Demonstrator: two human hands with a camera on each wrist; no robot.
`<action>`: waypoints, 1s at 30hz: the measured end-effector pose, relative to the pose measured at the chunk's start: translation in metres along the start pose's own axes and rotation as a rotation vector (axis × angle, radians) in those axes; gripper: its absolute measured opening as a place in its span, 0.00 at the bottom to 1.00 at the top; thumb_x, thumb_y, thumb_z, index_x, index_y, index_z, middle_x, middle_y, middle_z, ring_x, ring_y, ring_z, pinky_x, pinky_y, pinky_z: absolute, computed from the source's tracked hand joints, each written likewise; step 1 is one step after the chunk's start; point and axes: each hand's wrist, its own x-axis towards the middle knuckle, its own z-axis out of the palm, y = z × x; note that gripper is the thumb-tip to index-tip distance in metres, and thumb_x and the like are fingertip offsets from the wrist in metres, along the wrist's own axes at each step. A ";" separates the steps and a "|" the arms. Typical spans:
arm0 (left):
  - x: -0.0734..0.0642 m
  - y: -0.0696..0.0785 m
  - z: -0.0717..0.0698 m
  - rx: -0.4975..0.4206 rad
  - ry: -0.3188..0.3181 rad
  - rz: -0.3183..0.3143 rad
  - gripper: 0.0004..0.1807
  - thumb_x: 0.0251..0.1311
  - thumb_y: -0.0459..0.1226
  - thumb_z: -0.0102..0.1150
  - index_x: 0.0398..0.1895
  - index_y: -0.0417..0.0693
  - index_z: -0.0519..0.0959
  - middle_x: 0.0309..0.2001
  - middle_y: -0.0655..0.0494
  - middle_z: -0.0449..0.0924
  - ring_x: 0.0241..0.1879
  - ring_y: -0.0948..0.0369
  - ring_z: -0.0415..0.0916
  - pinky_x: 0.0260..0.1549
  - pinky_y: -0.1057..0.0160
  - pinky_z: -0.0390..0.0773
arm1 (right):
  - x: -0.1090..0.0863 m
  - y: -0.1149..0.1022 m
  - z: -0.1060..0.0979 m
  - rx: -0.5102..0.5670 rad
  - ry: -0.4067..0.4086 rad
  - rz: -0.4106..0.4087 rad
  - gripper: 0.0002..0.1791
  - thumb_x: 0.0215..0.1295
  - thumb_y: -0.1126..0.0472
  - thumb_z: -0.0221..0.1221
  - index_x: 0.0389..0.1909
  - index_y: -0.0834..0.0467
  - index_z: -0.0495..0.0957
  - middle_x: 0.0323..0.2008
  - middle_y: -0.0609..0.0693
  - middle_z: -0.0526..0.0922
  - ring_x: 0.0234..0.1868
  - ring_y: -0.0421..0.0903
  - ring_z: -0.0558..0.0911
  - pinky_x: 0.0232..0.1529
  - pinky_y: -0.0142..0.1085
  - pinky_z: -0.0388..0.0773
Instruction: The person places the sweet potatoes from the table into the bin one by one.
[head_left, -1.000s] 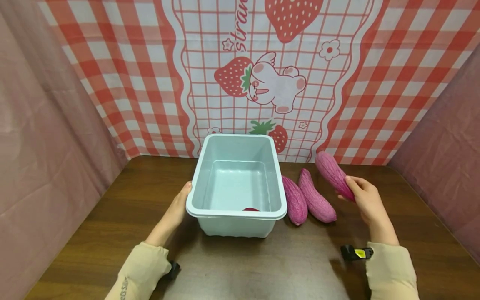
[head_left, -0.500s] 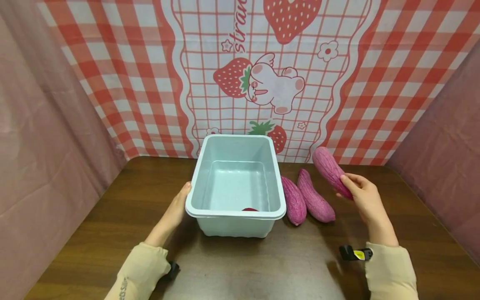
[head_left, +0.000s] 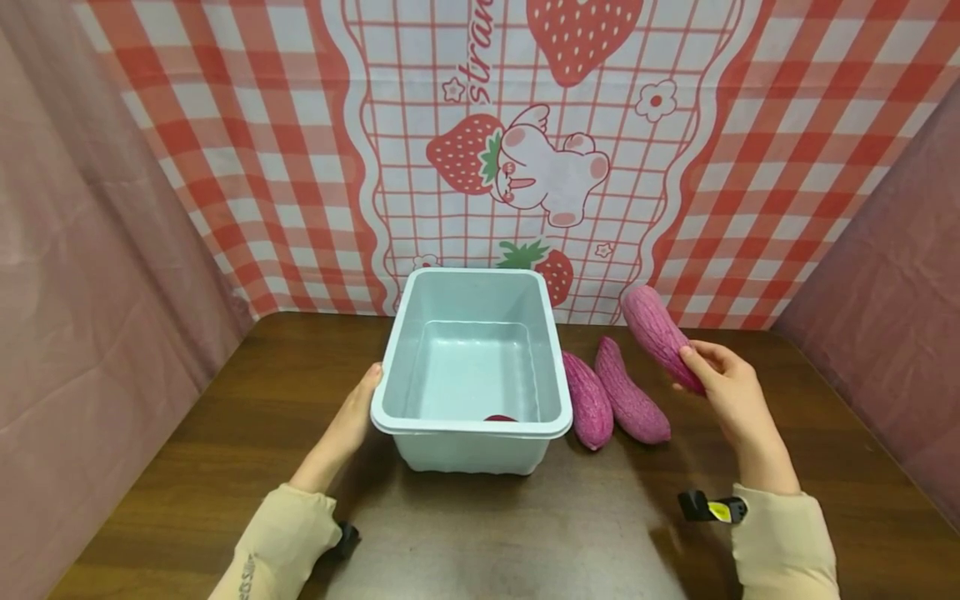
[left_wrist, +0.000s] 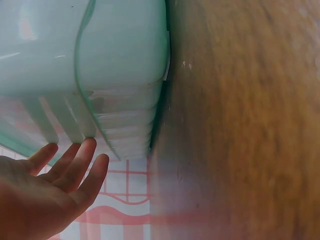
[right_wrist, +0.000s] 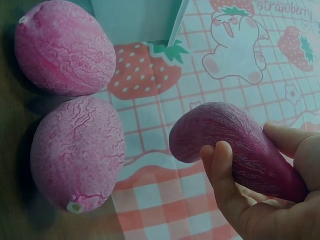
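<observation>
My right hand grips a wrinkled pink-purple sweet potato by its near end, thumb on one side and fingers on the other. It is raised and tilted, its far end against the backdrop in the head view. Two more sweet potatoes, one beside the bin and another to its right, lie on the table. A pale blue-green plastic bin stands left of them. My left hand rests at the bin's left side, its straight fingertips at the outer wall in the left wrist view.
A dark red thing shows inside the bin, mostly hidden by the near rim. Behind the brown wooden table hangs a red-and-white strawberry cloth. Pink curtains close off both sides.
My right hand has raised the sweet potato a little and shifted it slightly left. The left hand, the bin and the other sweet potatoes stay in place.
</observation>
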 end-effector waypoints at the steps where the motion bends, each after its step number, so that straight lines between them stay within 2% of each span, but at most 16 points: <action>1: 0.000 0.000 0.000 0.001 0.000 0.001 0.32 0.69 0.50 0.21 0.64 0.36 0.58 0.62 0.39 0.61 0.61 0.53 0.54 0.63 0.52 0.48 | 0.000 -0.001 0.000 -0.004 -0.001 -0.003 0.14 0.63 0.58 0.54 0.46 0.60 0.67 0.26 0.37 0.81 0.23 0.38 0.81 0.28 0.26 0.77; 16: 0.002 -0.002 -0.001 0.011 0.005 0.016 0.33 0.69 0.51 0.21 0.63 0.35 0.60 0.59 0.38 0.64 0.59 0.53 0.58 0.61 0.52 0.51 | -0.002 -0.009 0.008 0.047 -0.026 -0.055 0.08 0.63 0.61 0.54 0.42 0.55 0.70 0.28 0.38 0.82 0.25 0.35 0.81 0.27 0.28 0.77; 30: 0.001 -0.001 0.000 -0.005 0.003 -0.007 0.32 0.69 0.51 0.22 0.63 0.37 0.60 0.60 0.39 0.63 0.59 0.53 0.57 0.62 0.53 0.50 | -0.007 -0.016 0.015 -0.002 -0.032 -0.051 0.09 0.62 0.59 0.55 0.43 0.55 0.71 0.29 0.37 0.81 0.26 0.35 0.81 0.29 0.28 0.78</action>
